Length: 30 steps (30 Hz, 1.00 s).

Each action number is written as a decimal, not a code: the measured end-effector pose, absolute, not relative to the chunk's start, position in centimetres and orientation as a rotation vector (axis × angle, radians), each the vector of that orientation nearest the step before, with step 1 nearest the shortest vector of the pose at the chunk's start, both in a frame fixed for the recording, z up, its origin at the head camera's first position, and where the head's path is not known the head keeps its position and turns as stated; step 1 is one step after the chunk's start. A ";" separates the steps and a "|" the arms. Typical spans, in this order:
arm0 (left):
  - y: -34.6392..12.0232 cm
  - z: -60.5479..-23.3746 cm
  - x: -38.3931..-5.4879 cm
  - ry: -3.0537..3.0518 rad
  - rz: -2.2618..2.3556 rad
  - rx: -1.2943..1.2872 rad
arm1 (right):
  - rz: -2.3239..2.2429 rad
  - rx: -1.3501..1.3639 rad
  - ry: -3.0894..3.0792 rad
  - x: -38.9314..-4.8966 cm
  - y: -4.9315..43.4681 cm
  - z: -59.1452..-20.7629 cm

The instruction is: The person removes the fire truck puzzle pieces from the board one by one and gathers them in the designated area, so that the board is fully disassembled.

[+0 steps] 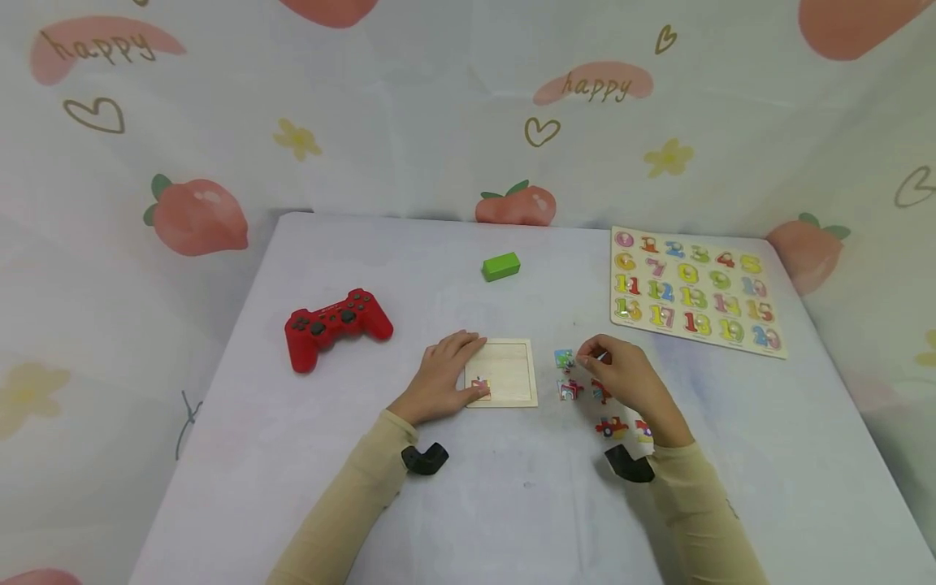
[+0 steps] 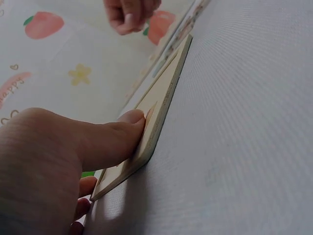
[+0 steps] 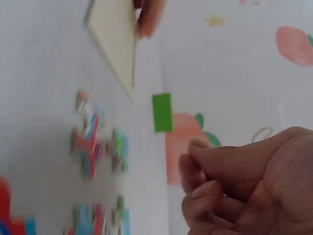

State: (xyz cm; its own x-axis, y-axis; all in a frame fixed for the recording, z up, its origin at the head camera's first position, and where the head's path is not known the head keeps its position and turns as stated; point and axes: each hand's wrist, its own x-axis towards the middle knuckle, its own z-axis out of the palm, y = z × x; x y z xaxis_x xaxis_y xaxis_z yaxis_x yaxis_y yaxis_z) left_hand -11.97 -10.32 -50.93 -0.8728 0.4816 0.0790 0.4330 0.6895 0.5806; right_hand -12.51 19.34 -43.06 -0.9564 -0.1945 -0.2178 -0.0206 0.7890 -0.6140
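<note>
A square wooden puzzle tray [image 1: 512, 370] lies flat with one printed puzzle piece [image 1: 480, 383] in its lower left corner. My left hand [image 1: 442, 378] holds the tray at its left side, the thumb pressing on that piece and the other fingers along the edge. To the right of the tray, my right hand [image 1: 621, 374] hovers over several loose puzzle pieces [image 1: 569, 390]. Its fingers are loosely bent, thumb near the index finger, and nothing shows between them in the right wrist view. A tractor-like piece [image 1: 611, 426] and another piece [image 1: 643, 431] lie nearer the wrist.
A number puzzle board [image 1: 698, 292] lies at the back right. Behind the tray stands a green block [image 1: 500, 266]. A red game controller [image 1: 338, 327] is on the left of the white-covered table [image 1: 512, 520]. A patterned cloth hangs at the back.
</note>
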 end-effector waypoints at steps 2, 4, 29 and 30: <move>-10.4 -51.0 -12.0 2.820 0.933 0.766 | -0.974 -0.179 2.713 -12.5 18.4 -43.2; -10.4 -51.1 -12.0 2.827 0.914 0.770 | -1.017 -0.217 2.693 -12.3 17.2 -43.5; -11.2 -50.2 -12.3 2.663 0.876 0.788 | -0.973 -0.522 2.701 -10.0 8.1 -46.5; -11.2 -50.3 -12.2 2.666 0.881 0.787 | -0.988 -0.504 2.701 -10.0 8.0 -46.5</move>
State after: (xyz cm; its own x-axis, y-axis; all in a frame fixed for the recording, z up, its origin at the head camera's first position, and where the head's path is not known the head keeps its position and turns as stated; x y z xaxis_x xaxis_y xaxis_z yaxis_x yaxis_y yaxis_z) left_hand -12.24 -11.23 -50.25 -0.8309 0.5547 -0.0437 0.4193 0.6759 0.6061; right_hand -10.00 8.00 -46.52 -0.9166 -0.3900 -0.0881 -0.2410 0.7148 -0.6565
